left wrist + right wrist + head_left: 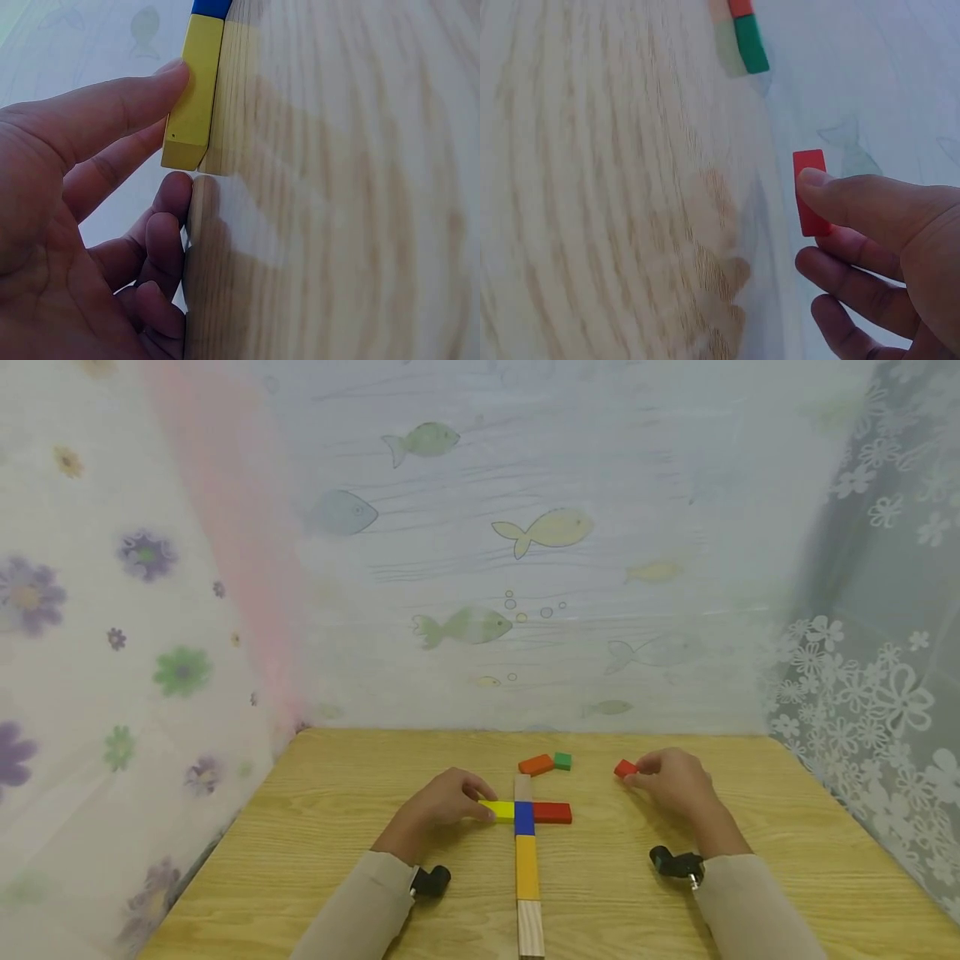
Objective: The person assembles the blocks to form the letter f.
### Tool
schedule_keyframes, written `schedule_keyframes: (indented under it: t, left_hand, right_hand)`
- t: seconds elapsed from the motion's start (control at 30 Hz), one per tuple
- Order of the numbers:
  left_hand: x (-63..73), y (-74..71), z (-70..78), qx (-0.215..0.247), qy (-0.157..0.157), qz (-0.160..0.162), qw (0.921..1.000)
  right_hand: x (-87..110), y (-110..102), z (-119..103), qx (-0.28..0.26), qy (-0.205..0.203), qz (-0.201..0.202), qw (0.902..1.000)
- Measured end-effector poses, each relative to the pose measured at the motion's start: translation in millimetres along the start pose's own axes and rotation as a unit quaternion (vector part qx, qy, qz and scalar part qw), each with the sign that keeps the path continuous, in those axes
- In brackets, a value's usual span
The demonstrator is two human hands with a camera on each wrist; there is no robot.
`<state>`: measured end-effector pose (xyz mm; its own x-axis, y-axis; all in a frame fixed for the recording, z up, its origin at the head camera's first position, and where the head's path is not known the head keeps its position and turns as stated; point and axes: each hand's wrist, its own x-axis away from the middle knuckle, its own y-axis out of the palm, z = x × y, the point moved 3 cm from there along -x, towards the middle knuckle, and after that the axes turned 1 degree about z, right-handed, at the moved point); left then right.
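Observation:
My left hand (448, 797) pinches the outer end of a yellow block (196, 82) between thumb and fingers. The block lies on the table with its inner end against a blue block (524, 818). On the blue block's other side lies a red block (552, 813). Below it in line come an orange-yellow block (527, 867) and a plain wood block (529, 928); another plain wood block (522, 787) lies above. Off to the right, my right hand (677, 781) holds a small red block (811, 193) between thumb and fingers, raised off the table.
Behind the row, an orange-red block (536, 765) touches a green block (562, 762). The wooden table (300, 827) ends at a fish-printed curtain (450, 568). A small black camera (432, 882) is on the left wrist, another black camera (675, 862) on the right.

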<state>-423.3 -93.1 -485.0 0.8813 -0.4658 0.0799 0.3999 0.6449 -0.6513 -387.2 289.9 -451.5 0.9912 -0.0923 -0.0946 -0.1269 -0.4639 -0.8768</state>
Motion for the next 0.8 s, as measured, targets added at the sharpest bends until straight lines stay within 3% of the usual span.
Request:
schedule_keyframes:
  t: [0.33, 0.8]
  left_hand:
    - [0.2, 0.4, -0.9, 0.002, 0.000, -0.001, 1.0000]
    - [-0.9, 0.3, -1.3, 0.000, -0.002, -0.002, 1.0000]
  right_hand:
    - [-5.6, 7.4, -10.5, -0.040, 0.035, -0.014, 0.9985]
    - [-11.4, 13.1, -17.3, -0.054, 0.043, -0.018, 0.9974]
